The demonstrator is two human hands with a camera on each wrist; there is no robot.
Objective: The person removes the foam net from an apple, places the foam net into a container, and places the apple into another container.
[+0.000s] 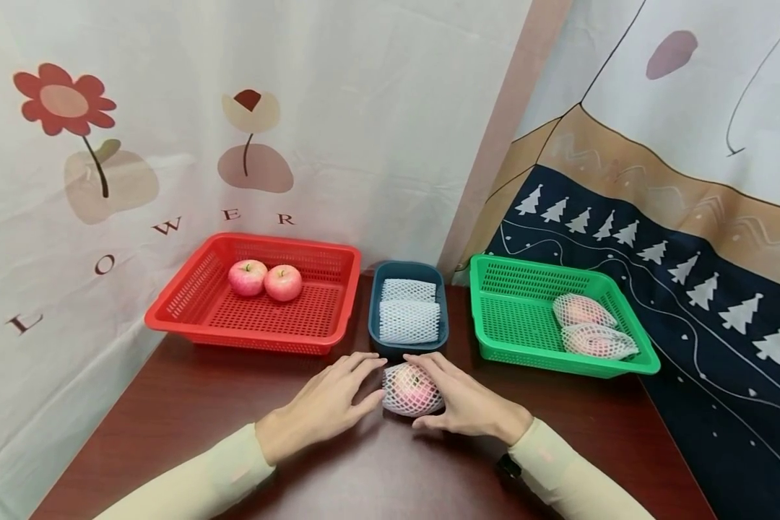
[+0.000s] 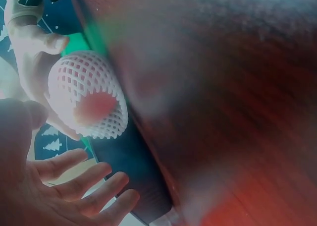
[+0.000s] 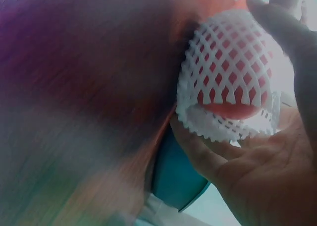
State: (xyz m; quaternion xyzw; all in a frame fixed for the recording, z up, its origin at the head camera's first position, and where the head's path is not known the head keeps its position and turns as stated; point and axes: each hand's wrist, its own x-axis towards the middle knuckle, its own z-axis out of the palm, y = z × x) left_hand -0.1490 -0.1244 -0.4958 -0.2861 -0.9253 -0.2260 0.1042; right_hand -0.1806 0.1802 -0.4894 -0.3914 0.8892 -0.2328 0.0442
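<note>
An apple in a white foam net (image 1: 412, 390) sits on the table in front of the blue bin. My right hand (image 1: 471, 397) holds it from the right, fingers curved along its far side and thumb near its front. My left hand (image 1: 328, 401) is at the apple's left with fingers spread, and its fingertips come close to the net. The left wrist view shows a gap between the left fingers (image 2: 81, 186) and the netted apple (image 2: 89, 94). The net's end gapes in the right wrist view, baring part of the apple (image 3: 230, 109).
A red basket (image 1: 188, 325) at the left holds two bare apples (image 1: 265, 280). Foam nets (image 1: 409, 321) lie in the blue bin (image 1: 443, 310) at the middle. Two netted apples (image 1: 591, 325) lie in the green basket (image 1: 494, 347) at the right. Curtains hang behind the table.
</note>
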